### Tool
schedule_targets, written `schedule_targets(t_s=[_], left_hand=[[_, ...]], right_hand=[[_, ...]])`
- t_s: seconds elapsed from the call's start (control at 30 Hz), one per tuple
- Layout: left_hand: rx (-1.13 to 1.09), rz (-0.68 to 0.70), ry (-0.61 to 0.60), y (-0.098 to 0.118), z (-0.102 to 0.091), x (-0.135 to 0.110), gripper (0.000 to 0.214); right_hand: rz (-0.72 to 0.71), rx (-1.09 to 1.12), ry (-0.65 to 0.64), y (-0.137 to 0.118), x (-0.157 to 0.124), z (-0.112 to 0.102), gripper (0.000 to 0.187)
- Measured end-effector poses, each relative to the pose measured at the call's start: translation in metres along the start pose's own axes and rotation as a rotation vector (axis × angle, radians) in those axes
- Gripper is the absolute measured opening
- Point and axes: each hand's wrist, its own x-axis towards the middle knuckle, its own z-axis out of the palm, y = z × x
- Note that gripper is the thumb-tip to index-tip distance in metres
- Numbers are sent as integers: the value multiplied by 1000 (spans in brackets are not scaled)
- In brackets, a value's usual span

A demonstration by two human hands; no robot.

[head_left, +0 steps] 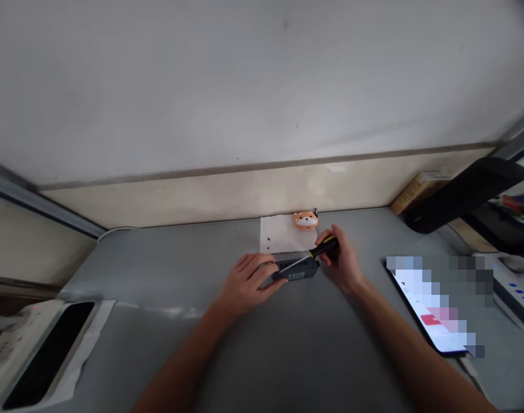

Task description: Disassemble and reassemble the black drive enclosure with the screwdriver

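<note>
My left hand clasps a dark grey vented electronic box from the left, pressing it to the grey table. My right hand grips a black-and-yellow screwdriver. Its thin metal shaft runs down-left across the top of the box, and its tip is hidden near my left fingers. Behind the box lies a white sheet of paper holding two small black screws. An orange dog-shaped figure sits at the paper's far edge.
A smartphone with a pixelated screen lies on the table's right side, beyond it a white power strip. A white appliance with a black panel stands at lower left. A black object and a cardboard box sit at far right.
</note>
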Motion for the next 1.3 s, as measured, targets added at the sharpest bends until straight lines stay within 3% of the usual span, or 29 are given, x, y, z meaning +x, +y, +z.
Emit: schedule_targets(t_s=[0.17,0.27,0.47,0.57,1.0,1.3], left_hand=[[26,35,33,2,1,1,8],[39,57,33,3,1,1,11],[93,45,35,5,-1,3,4],[75,17,32,8,-1,4,12],[28,47,-38,7,-4,5,10],[10,15,-27,4,-11,6,10]], right_hand=[[-30,37,78,0,5,-4,60],[-68,-68,122,2,8,-4,65],[-146,-236,-54,8,6,4,68],[-148,-243,-103,9,3,6,67],[-179,-268,-131,11,2,4,66],[-122,-114,48,5,3,4,65]])
